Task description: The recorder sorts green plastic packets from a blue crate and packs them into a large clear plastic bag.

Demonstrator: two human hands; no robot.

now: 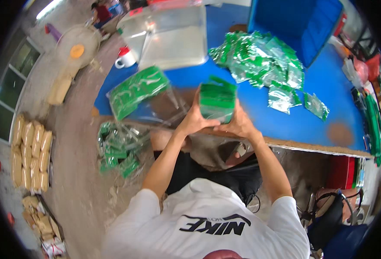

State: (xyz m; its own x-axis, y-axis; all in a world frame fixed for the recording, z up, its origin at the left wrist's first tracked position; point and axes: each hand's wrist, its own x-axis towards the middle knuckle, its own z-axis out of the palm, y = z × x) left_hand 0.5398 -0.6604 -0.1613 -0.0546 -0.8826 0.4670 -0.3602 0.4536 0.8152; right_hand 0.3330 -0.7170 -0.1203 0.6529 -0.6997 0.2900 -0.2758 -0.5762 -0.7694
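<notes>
Between my two hands is a block-like stack of green packets (217, 100), held over the near edge of the blue table. My left hand (194, 120) is closed around its left side, and my right hand (241, 121) grips the right side. The thumbs meet near the bottom of the stack. To the left of my left hand lies a clear plastic bag (139, 91) filled with green packets, its loose end reaching toward my wrist. Farther right, a heap of shiny green and clear packets (261, 60) covers part of the table, with a few lying apart.
A blue crate (281, 30) lies on its side behind the heap. At the back left are a translucent tray (175, 43) and a white mug with red (126, 58). Bagged green packets (117, 149) sit low beside the table. Filled tan bags (31, 153) are stacked at far left.
</notes>
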